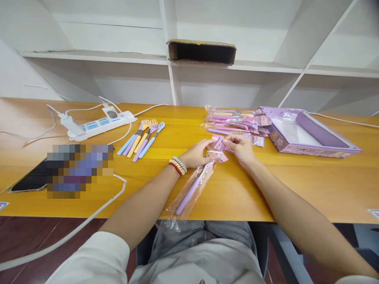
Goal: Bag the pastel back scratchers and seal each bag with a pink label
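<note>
A purple-handled back scratcher (189, 195) lies slantwise in a clear plastic bag (204, 173), its lower end near the table's front edge. Around the top of that bag, my left hand (196, 154) is closed, with beaded bands at the wrist. My right hand (241, 149) pinches a pink printed card (219, 142) between thumb and fingers at the bag's upper end. The scratcher's head is hidden by my left hand and the cards. To the left, several unwrapped back scratchers (142, 140) in blue, purple and yellow lie side by side, claws pointing away.
Behind my hands lies a pile of bagged back scratchers (231, 120), next to an open purple display box (319, 149). At left are a white power strip (102, 125) with cables and a dark phone-like device (32, 175). A cardboard box (203, 53) sits on the shelf.
</note>
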Available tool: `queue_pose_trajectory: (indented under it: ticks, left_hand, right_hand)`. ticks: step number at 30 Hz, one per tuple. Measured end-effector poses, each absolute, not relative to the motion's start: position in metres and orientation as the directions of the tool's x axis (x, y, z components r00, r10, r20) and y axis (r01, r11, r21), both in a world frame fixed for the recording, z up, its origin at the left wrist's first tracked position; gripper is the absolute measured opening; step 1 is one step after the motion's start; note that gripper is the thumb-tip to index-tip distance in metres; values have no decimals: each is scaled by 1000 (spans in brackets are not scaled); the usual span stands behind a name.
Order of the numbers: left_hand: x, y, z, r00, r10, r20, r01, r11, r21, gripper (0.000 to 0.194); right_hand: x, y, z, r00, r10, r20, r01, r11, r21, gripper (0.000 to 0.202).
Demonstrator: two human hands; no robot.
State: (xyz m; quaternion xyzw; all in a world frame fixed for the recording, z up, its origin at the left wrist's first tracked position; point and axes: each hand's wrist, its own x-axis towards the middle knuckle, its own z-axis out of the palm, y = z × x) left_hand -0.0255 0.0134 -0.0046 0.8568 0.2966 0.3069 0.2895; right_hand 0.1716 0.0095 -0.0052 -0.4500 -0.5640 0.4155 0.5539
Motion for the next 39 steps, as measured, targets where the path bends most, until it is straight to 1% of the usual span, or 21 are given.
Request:
queue_pose_trajectory:
  ticks: [2, 4, 5, 7, 9, 10, 12, 18, 21, 25, 29, 32, 35, 39]
  left_hand:
    - [-25, 14, -5, 637, 684, 355, 330, -658, 676, 59]
    - [-25, 14, -4, 643, 679, 355, 333, -665, 668, 57]
    - [-25, 14, -4, 645, 676, 357, 334, -670, 663, 57]
    - [-25, 14, -4, 648, 670, 362, 336, -678, 654, 57]
    - [-26, 14, -3, 645, 671, 366, 340, -681, 649, 58]
    - [-26, 14, -3, 644, 672, 365, 343, -680, 647, 59]
    - [-26, 14, -3, 644, 672, 364, 347, -682, 644, 60]
    - [-26, 14, -2, 635, 682, 364, 352, -674, 649, 63]
    - [-26, 13, -1, 639, 681, 357, 360, -675, 644, 63]
    - [-26, 12, 0, 637, 686, 351, 367, -670, 645, 61]
    - [-26, 12, 1, 640, 679, 359, 355, -676, 646, 60]
    - [-27, 11, 1, 643, 679, 355, 350, -672, 652, 60]
    - [-27, 11, 2, 638, 686, 351, 355, -666, 656, 60]
    - [-27, 10, 2, 627, 694, 354, 354, -658, 664, 61]
  right_hand:
    - [173, 10, -7, 26, 955, 296, 153, 289, -945, 20]
    - [175, 11, -7, 13, 923, 385, 325, 360, -875, 18]
    - [176, 11, -7, -14, 895, 446, 420, 410, -810, 16]
    - [178, 9, -5, -99, 821, 562, 573, 509, -642, 16]
    - [179, 7, -3, -179, 757, 628, 652, 569, -500, 19]
    - [179, 6, -2, -202, 742, 639, 671, 580, -461, 21]
    - [180, 5, 0, -223, 737, 638, 690, 582, -431, 25]
    - [182, 5, 2, -246, 747, 617, 671, 591, -448, 32]
    - [181, 6, -1, -238, 759, 606, 673, 579, -461, 28]
    - [181, 7, -4, -179, 787, 590, 675, 534, -509, 22]
    - [181, 7, -3, -135, 793, 594, 652, 522, -549, 13]
    - [182, 7, -1, -104, 793, 601, 636, 517, -573, 10]
    - [182, 7, 0, -58, 825, 562, 599, 479, -642, 13]
    - [180, 6, 0, -18, 900, 435, 490, 388, -781, 18]
